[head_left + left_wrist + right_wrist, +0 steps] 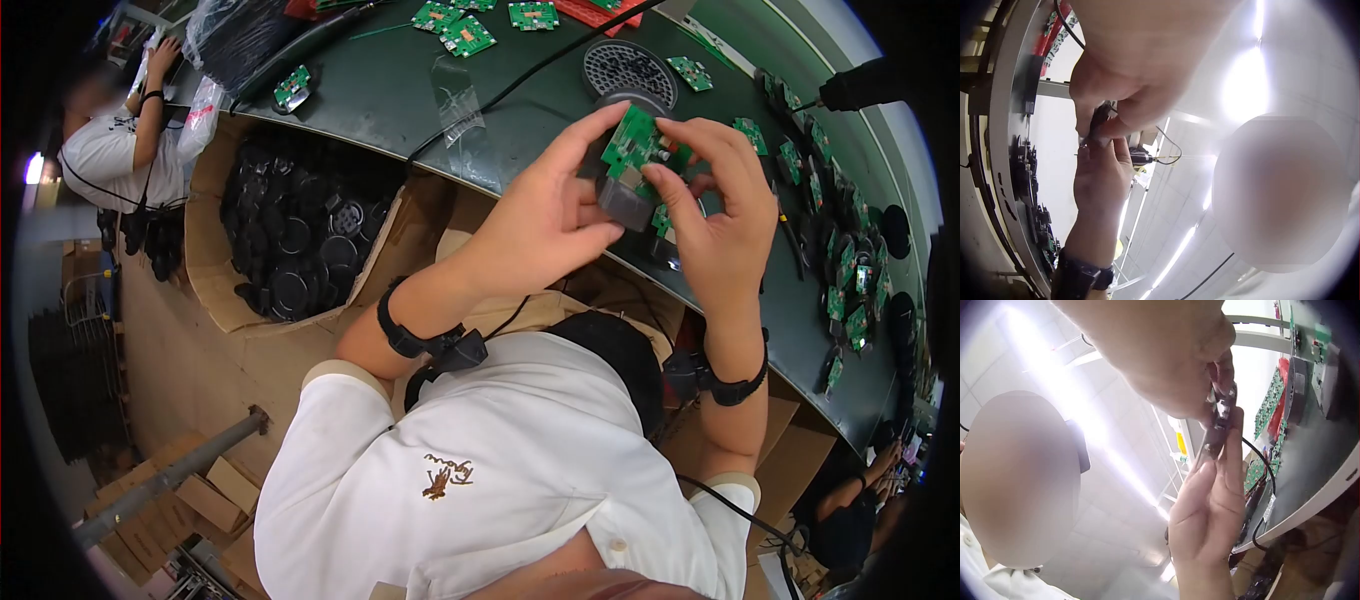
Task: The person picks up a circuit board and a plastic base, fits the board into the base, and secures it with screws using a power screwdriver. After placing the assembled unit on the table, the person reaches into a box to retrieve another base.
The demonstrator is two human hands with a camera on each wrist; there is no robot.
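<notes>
You grip a dark grey plastic housing point(627, 206) between the spread thumb and fingers of your left hand point(545, 205); your right hand point(728, 190) pinches the green circuit board point(628, 140) between both. Beyond them, more boards point(468, 36) lie on the desk point(380, 90).

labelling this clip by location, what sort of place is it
Probably an electronics assembly workshop: small green circuit boards lie on a dark green workbench, and an open brown cardboard box by its edge holds round black parts.
</notes>
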